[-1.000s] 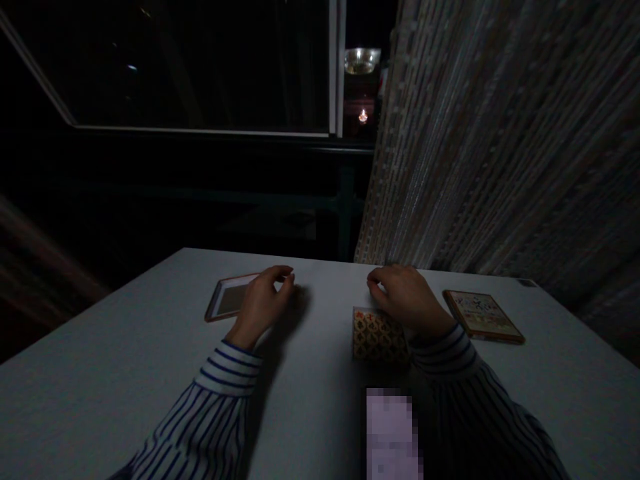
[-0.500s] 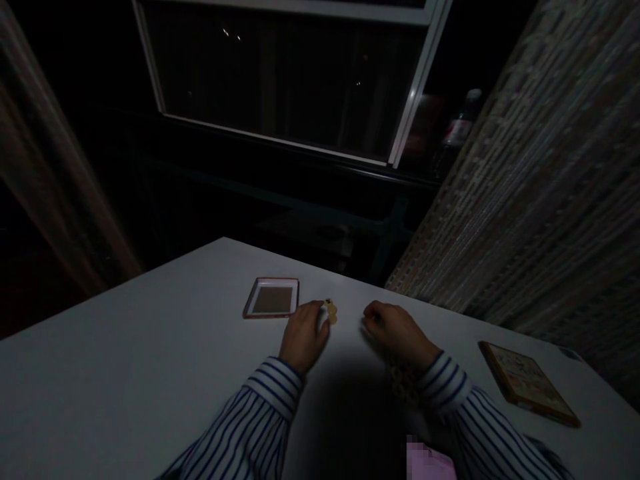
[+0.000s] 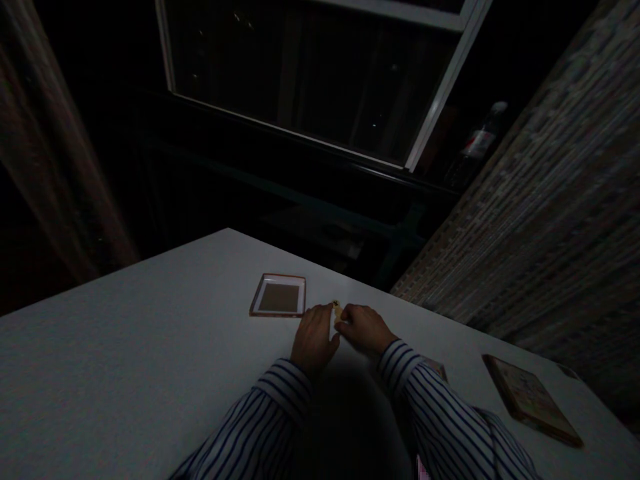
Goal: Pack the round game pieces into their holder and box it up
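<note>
The scene is very dim. My left hand (image 3: 313, 335) and my right hand (image 3: 363, 328) meet on the white table (image 3: 140, 360), both in striped sleeves. Their fingertips close together on a small pale yellow piece (image 3: 338, 309). Just left of the hands lies a square tray with a brown inside and a reddish rim (image 3: 279, 295). A patterned card or tile (image 3: 436, 368) peeks out from behind my right forearm.
A flat illustrated box or board (image 3: 531, 399) lies near the table's right edge. A woven blind hangs at the right, a dark window frame (image 3: 440, 87) behind, with a bottle (image 3: 475, 143) on the sill. A curtain hangs at the left.
My right hand has moved left to meet my left hand at the small yellow piece. The view has shifted, so the tray sits more central.
</note>
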The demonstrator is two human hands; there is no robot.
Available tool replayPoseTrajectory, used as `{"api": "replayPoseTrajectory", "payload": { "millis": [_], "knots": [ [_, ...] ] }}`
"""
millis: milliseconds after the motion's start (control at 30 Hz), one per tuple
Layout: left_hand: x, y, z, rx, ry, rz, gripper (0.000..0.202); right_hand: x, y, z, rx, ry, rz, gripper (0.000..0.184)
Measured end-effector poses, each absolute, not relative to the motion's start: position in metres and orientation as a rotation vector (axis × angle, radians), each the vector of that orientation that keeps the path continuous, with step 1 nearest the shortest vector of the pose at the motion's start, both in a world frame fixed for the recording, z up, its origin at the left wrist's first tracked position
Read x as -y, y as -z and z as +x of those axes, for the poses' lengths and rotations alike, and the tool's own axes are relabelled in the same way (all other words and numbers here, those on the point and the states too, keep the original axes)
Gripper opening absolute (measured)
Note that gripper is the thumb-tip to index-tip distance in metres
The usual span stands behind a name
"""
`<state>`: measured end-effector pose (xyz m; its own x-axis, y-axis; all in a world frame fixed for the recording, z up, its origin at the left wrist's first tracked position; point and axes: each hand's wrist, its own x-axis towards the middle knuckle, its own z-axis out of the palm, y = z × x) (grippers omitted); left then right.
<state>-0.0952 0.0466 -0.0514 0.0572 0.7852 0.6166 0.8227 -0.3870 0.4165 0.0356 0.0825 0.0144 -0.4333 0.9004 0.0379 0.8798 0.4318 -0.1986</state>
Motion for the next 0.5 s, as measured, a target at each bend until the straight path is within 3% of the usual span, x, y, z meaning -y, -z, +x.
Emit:
{"api": "replayPoseTrajectory", "payload": {
  "millis": [367,500],
  "knots": [
    [-0.0470,0.0504,-0.0935,1.727,1.300,-2.284,0.053,-0.0880,-0.0055,0.0298,2.528,-0.223,-1.620,0.015],
    [-0.0469,0.0509,-0.0938,1.722,1.306,-2.281,0.054,-0.0923,-0.0051,0.0356,2.397,-0.455,-1.572,0.016]
  ]
}}
